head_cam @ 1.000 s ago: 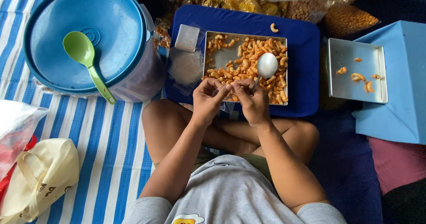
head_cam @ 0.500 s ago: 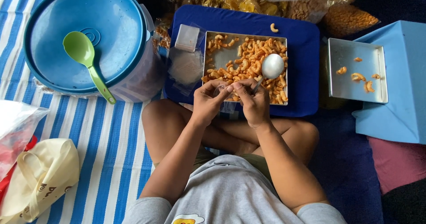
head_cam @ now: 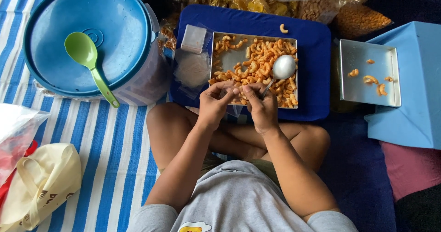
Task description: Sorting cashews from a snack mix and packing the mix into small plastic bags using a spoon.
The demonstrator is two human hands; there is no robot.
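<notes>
Both hands on small clear bag

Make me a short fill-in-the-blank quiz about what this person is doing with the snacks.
The right hand holds a metal ____ over the snacks.
The green scoop lies on a round ____ lid.
Both hands, left hand included, pinch a small clear ____.
The small tray at right is nearly ____.

Missing words: spoon; blue; bag; empty

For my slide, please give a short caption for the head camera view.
Both hands, left hand and right hand, pinch a small clear bag beside a metal spoon over a tray of macaroni snacks.
</notes>
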